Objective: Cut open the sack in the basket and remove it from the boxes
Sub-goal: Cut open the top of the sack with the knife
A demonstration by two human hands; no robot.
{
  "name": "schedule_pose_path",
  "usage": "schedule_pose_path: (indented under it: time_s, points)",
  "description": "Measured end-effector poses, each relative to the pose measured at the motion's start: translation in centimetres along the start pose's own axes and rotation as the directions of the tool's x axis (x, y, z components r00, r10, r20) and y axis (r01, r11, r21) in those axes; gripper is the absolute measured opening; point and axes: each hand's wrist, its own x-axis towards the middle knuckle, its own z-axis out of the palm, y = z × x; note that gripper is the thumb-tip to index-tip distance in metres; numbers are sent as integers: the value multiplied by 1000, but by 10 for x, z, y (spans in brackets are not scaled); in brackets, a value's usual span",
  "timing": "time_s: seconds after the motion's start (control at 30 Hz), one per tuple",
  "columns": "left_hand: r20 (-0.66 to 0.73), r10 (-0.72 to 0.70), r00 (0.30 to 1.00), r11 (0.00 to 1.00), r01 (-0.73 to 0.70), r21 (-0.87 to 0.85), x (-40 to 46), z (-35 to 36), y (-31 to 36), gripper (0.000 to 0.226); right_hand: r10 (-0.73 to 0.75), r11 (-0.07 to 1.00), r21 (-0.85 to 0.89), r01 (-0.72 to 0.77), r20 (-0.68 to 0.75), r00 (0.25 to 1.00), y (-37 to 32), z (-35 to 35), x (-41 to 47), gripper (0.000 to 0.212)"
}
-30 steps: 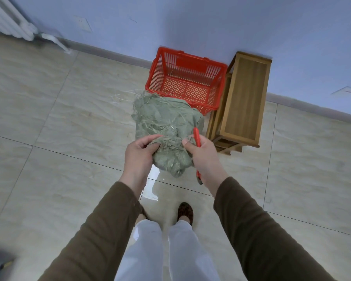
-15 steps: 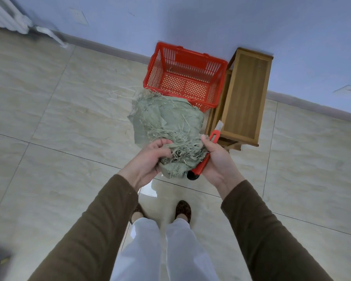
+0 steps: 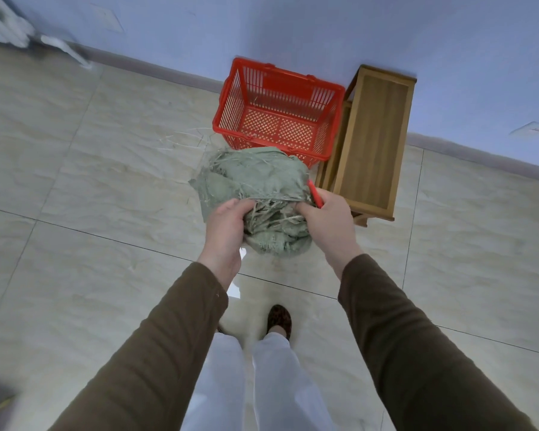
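Observation:
A crumpled green woven sack point(image 3: 259, 178) with frayed strands is bunched up in the air in front of me, above the floor. My left hand point(image 3: 226, 225) grips its left side, fingers curled into the fabric. My right hand point(image 3: 327, 219) grips its right side and also holds a red utility knife point(image 3: 315, 194), of which only a short red part shows above the fingers. The red plastic basket point(image 3: 280, 126) stands on the floor by the wall behind the sack, and nothing shows inside it. No boxes are in view.
A wooden stool point(image 3: 374, 144) stands right of the basket against the blue wall. Loose pale strands point(image 3: 184, 140) lie on the tiled floor left of the basket. A white radiator point(image 3: 3, 26) is at the far left. My feet are below the sack.
Both hands have gathered the sack tighter and shifted their grip. The knife, half a second ago angled out below my right hand, is now tucked in behind the sack with only its red tip showing.

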Motion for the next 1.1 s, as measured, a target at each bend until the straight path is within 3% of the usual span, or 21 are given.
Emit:
schedule_pose_path:
  time_s: [0.1,0.17,0.23,0.3,0.4,0.5,0.57,0.63,0.7,0.8,0.83,0.87,0.93,1.0,1.03,1.07,1.1]
  points:
    - [82,-147,986,942,164,-293,6,-1,7,13,210,876,417,-244,127,970,-4,-2,8,4]
    - [209,-215,954,849,288,-443,8,-1,13,22,281,738,564,-369,240,929,0,-3,10,5]
    - [305,-212,928,812,341,-474,9,-3,18,27,297,607,644,-466,360,884,6,-2,9,15]
    - [362,-164,918,880,302,-368,11,-3,21,22,282,542,676,-499,413,866,9,0,5,19]
    - [250,-83,965,996,76,39,10,3,19,31,158,667,641,-380,376,913,8,-2,1,16]
    - [59,64,996,967,-76,242,10,11,11,17,48,892,406,-196,347,937,3,2,-1,28]
    - [-6,55,998,968,-52,247,9,15,8,12,55,952,281,-120,227,972,1,8,-2,14]
    - [-8,-12,1000,981,13,194,9,16,4,23,56,958,274,-82,100,993,1,11,-3,6]
    - [-3,-52,999,994,52,92,8,16,0,22,45,965,258,-42,-10,999,1,13,-5,9]
    - [-40,-85,996,994,82,-74,6,18,0,26,-22,997,64,30,-133,991,10,11,-4,24]
    - [-42,-121,992,983,114,-141,6,20,2,27,21,996,88,-9,-137,990,12,11,-2,24]
    - [-17,-184,983,956,175,-235,5,23,3,29,140,960,256,-112,-97,985,11,11,1,19]
    - [63,-306,950,848,303,-434,4,27,6,33,387,701,612,-365,103,916,8,13,5,22]
    - [107,-321,941,827,333,-454,1,28,8,34,445,511,728,-456,230,866,7,12,6,29]
    - [118,-291,950,875,313,-370,0,28,9,32,427,498,737,-457,250,869,10,12,7,27]
    - [111,-235,966,933,256,-253,0,27,8,29,368,557,724,-407,224,902,13,10,7,26]
    - [87,-155,984,978,166,-126,1,26,7,25,263,688,659,-305,165,951,16,7,7,26]
